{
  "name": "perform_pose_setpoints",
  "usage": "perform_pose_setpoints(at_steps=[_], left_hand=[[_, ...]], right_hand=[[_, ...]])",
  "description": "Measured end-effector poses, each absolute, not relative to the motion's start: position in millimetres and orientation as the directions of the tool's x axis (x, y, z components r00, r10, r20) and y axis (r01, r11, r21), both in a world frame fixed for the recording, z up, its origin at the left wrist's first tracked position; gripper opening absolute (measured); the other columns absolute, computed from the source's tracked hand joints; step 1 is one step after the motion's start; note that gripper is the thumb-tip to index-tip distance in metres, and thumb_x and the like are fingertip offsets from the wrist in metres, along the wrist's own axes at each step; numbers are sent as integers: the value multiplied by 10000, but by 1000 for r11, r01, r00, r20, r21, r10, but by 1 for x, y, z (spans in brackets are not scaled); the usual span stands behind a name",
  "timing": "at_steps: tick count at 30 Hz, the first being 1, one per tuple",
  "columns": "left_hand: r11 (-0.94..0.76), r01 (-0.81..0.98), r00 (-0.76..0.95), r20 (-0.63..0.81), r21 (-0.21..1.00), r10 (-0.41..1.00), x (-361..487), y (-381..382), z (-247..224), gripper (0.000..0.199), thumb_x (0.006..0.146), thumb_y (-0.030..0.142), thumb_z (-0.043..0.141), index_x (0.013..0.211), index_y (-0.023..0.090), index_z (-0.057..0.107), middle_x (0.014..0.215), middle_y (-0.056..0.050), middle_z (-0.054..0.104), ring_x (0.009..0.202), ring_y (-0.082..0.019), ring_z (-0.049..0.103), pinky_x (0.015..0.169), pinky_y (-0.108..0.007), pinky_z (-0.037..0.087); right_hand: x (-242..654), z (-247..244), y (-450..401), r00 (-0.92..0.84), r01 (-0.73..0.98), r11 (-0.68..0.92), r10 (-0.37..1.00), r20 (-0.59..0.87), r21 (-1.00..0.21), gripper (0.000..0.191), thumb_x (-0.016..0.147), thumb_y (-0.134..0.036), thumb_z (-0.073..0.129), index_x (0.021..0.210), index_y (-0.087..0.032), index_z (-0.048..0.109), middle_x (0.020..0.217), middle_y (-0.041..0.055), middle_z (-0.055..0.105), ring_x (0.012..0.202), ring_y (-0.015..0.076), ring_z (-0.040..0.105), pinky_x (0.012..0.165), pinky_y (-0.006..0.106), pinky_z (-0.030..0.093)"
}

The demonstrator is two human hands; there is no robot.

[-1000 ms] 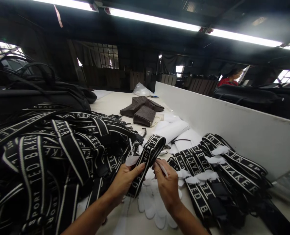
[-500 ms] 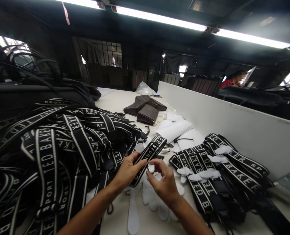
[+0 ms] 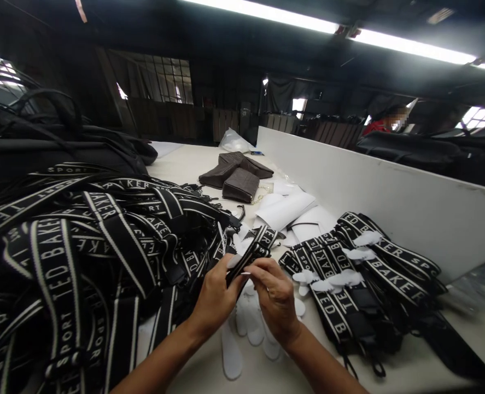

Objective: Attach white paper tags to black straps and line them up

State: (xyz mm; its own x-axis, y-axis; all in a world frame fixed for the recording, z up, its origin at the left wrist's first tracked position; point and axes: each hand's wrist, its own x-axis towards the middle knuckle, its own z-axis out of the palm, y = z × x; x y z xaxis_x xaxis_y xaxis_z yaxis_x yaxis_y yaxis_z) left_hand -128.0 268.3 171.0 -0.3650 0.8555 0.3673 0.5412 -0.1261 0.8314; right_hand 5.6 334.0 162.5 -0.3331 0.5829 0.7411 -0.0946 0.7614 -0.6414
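Note:
My left hand [image 3: 214,295] is closed round a folded black webbing strap [image 3: 263,238] with white edge stripes and lettering. A white strip [image 3: 234,261] shows at the strap beside the left fingers. My right hand [image 3: 275,300] pinches the thin white end of a strip against the strap's near side; its fingertips are close to the left thumb. Below both hands, several white tongue-shaped strips [image 3: 231,353] lie on the table. To the right, folded straps [image 3: 332,282] lie in a pile, with white strips [image 3: 343,278] wrapped round them.
A large tangled heap of similar straps [image 3: 98,246] covers the left side. Brown quilted bags [image 3: 240,185] and white sheets [image 3: 285,210] lie farther back. A white partition [image 3: 373,175] borders the table's right side. Black bags [image 3: 62,153] stand at the back left; a person [image 3: 379,123] is beyond the partition.
My right hand has come in against the strap, and the white end it pinches now shows edge-on. The folded strap has turned and narrowed in my left hand. The view has shifted slightly right.

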Motion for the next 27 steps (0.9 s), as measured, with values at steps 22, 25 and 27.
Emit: perform_pose_setpoints(at_steps=[22,25,27], left_hand=[[-52,545,-481,363,837,798,-125,268,166,145,876,339,616,857,208,676,750,9,684,657,-156,627,661,-242,449],[-94,559,-437,389,824,811,-126,267,167,132,883,306,594,875,212,687,769,-1,706,668,-165,648,670,-244,458],[-135,571,-400,418,810,816,-126,266,167,132,892,285,580,878,210,688,794,-11,715,687,-168,658,683,-241,466]], right_hand=[[0,156,343,-457,-137,266,838,299,-954,147,853,-313,689,782,-186,710,789,4,580,523,91,547,489,227,428],[0,159,341,-470,-140,257,832,293,-956,156,847,-329,694,784,-189,714,784,4,580,525,93,550,483,224,427],[-1,158,341,-453,-121,271,841,296,-955,170,853,-333,683,775,-184,708,792,7,585,530,94,552,486,224,431]])
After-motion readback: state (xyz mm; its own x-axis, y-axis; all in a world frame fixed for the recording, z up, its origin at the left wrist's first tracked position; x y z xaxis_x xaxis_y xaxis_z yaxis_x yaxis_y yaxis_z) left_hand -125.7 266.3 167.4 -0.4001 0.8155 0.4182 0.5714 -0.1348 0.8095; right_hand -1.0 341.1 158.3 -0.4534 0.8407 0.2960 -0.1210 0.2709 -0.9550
